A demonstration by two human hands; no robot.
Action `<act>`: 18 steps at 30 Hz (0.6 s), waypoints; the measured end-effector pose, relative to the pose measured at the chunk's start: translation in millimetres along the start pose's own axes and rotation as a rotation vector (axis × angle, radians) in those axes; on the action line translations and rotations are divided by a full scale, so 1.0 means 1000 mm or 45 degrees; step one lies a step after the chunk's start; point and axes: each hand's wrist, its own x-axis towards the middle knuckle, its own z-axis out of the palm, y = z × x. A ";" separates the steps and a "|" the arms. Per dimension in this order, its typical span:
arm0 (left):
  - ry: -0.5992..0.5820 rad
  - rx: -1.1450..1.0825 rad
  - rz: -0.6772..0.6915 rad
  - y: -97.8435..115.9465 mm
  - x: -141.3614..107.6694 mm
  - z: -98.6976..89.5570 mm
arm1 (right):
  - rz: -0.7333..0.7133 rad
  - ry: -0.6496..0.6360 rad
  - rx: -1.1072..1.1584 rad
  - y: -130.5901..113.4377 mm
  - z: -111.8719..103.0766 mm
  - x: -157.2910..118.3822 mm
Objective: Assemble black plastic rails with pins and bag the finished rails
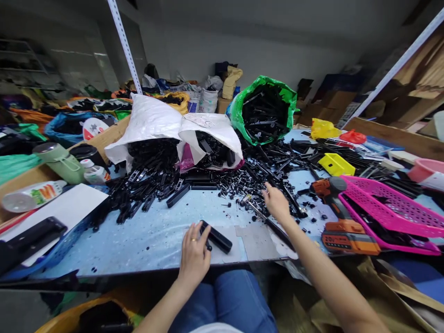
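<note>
Left hand [194,249]: half open, with fingers bent over the left end of the black case; impossible to tell whether gripping firmly or only resting.
Black case [219,239]: lying aslant at the near side of the blue table [138,245], partly covered by the left hand.
Right hand [276,202]: reaching forward to the edge of the screw pile, fingers partly bent; impossible to tell whether pinching something.
Screw pile [231,182]: scattered over the middle of the table, in front of the white sack [215,122].
Hammer [257,211]: lying aslant between the black case and the right forearm.
Power drill [350,240]: on the right side, just beside the pink basket [395,212].
Green sack [237,120]: lying behind the screw pile, mouth open toward the near side, full of dark parts.
</note>
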 end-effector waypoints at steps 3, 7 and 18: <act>-0.396 0.116 0.385 0.001 0.020 -0.004 | 0.229 -0.077 -0.201 0.037 -0.009 0.045; -0.619 0.371 0.556 0.006 0.045 -0.003 | 0.314 -0.218 -0.211 0.044 -0.008 0.072; -0.726 0.311 0.282 -0.005 0.034 -0.021 | -0.946 -0.776 0.077 -0.026 -0.025 -0.041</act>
